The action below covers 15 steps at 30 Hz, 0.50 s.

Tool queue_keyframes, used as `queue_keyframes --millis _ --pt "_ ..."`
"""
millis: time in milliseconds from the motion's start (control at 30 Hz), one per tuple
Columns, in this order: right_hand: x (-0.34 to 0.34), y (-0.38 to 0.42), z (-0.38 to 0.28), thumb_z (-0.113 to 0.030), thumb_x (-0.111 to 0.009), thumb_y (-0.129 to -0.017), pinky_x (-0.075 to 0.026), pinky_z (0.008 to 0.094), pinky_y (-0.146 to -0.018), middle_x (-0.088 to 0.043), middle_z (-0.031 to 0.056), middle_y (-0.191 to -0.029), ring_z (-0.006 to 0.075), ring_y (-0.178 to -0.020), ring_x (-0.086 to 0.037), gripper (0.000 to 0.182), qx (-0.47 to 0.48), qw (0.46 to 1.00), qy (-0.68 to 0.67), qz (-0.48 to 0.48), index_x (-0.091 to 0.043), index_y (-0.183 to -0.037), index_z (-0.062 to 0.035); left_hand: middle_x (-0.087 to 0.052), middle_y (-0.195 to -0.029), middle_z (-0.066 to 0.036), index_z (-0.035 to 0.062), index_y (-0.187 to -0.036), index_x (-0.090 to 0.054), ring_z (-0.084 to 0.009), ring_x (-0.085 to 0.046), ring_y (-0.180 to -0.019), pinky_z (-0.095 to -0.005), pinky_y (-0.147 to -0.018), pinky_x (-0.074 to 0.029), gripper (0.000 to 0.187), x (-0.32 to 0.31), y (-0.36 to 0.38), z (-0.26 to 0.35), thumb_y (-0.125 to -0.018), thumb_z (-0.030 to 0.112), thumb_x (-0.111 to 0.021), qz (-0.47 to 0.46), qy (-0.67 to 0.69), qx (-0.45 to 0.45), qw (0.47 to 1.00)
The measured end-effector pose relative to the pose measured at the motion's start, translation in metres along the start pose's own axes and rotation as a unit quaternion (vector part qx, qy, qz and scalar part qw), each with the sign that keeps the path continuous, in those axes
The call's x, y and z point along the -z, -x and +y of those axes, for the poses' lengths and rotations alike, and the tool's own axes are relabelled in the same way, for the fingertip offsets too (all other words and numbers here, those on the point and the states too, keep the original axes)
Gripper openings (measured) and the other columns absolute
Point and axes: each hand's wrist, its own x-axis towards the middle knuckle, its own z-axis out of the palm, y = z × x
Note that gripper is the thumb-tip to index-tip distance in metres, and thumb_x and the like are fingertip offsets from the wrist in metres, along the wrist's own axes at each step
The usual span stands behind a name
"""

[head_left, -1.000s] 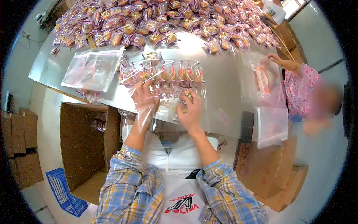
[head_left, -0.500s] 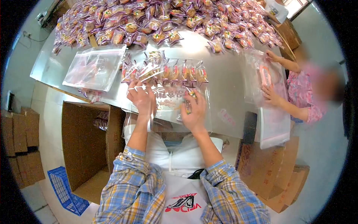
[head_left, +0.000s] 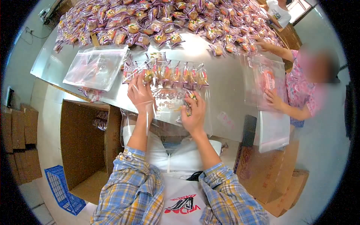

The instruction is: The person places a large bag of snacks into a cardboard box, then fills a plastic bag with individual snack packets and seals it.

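Note:
A row of wrapped pastries [head_left: 177, 74] lies side by side inside a large clear plastic bag [head_left: 168, 122] on the metal table. My left hand [head_left: 140, 95] reaches into the bag, whose film crosses my wrist. Its fingers are stretched out, their tips touching a pastry at the left part of the row. My right hand [head_left: 195, 114] curls around another wrapped pastry [head_left: 190, 100], near the bag's right side. Printed lettering shows on the film between my hands. The right palm hides part of the held pastry.
Many wrapped pastries [head_left: 157, 22] are heaped along the table's far side. Flat clear bags [head_left: 95, 67] are stacked at left. An open carton [head_left: 84, 146] and blue crate [head_left: 63, 191] stand below. At right, another person [head_left: 302, 88] handles a bag [head_left: 262, 82].
My left fingers have drawn together against the row's left part. The right hand keeps its pastry almost in place. One hand of the person at right has moved toward the heap.

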Motion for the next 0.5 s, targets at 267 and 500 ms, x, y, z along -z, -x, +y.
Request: queue_keyframes --millis 267,500 --pt "-0.002 0.003 0.007 -0.013 -0.072 -0.083 -0.041 0.0502 -0.11 -0.054 0.0192 -0.144 0.0402 -0.129 -0.051 0.035 -0.013 1.0 -0.013 0.012 -0.068 -0.117 -0.0101 -0.057 -0.139 -0.022 0.005 -0.139 -0.057 -0.0427 -0.052 -0.127 -0.0527 -0.108 -0.039 0.058 0.003 -0.019 0.004 -0.082 0.007 -0.071 -0.1 -0.01 0.07 0.992" --pt "-0.003 0.003 0.007 -0.015 -0.071 -0.082 -0.039 0.0507 -0.111 -0.052 0.0189 -0.145 0.0395 -0.131 -0.05 0.04 -0.018 1.0 0.002 0.003 -0.067 -0.122 -0.0104 -0.055 -0.139 -0.022 0.0088 -0.142 -0.056 -0.0413 -0.042 -0.142 -0.0569 -0.121 -0.027 0.056 0.01 -0.056 0.01 -0.087 0.004 -0.063 -0.177 -0.112 -0.123 0.97"
